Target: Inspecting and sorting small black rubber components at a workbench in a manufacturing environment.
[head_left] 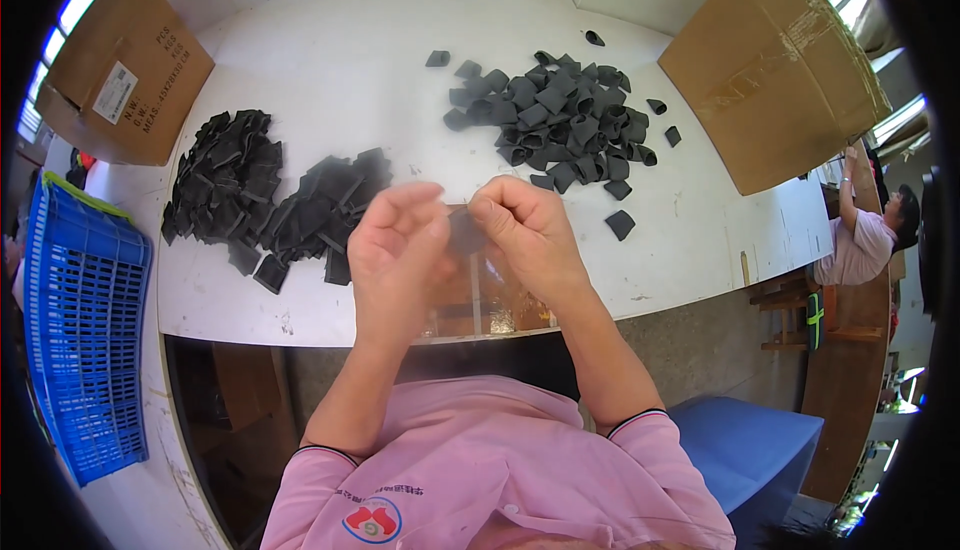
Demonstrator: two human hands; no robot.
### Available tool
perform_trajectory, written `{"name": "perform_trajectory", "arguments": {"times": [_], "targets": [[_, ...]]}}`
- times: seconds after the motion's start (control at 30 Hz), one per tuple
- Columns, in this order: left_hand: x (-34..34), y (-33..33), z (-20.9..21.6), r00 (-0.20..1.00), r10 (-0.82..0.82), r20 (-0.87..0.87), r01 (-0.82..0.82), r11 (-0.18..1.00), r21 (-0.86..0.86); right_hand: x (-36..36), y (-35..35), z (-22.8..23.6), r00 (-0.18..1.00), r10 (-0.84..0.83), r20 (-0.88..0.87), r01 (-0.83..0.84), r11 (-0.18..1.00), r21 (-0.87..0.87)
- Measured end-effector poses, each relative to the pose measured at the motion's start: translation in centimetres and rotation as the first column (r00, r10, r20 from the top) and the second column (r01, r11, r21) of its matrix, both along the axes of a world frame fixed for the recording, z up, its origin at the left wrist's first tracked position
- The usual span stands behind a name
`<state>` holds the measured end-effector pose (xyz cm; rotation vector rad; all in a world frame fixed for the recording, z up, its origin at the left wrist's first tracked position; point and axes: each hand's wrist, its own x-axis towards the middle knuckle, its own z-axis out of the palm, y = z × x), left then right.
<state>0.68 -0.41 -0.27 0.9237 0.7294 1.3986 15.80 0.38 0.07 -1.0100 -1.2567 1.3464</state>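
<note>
Over the near edge of the table, both hands are close together. My right hand (528, 230) pinches a small dark grey fabric piece (465, 233) between thumb and curled fingers. Just to its left, my left hand (398, 240) is slightly blurred, its fingers bent and apart from the thumb, with nothing plainly between them. Beyond my left hand lies a heap of flat dark pieces (325, 205), and a second flat heap (225, 175) sits farther left. A pile of dark tube-like loops (570, 115) spreads beyond my right hand, several lying loose around it.
Cardboard boxes stand at the far left (125, 70) and far right (775, 70) of the white table (330, 50). A brown, shiny taped patch (500, 295) is below my hands. A blue plastic basket (88, 325) is at left. Another person (865, 235) works at right.
</note>
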Motion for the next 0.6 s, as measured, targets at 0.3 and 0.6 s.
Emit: {"name": "perform_trajectory", "arguments": {"times": [0.3,0.6], "targets": [[-0.8,1.1,1.1,0.850,0.202,-0.486,0.099,0.846,0.524,-0.8,-2.5,0.7,0.810,-0.463,0.360,0.089,0.703,0.706],[-1.1,0.4,0.2,0.947,-0.100,0.305,0.076,0.993,0.088,-1.6,-1.9,2.2,0.741,-0.526,0.418,0.052,0.665,0.745]]}}
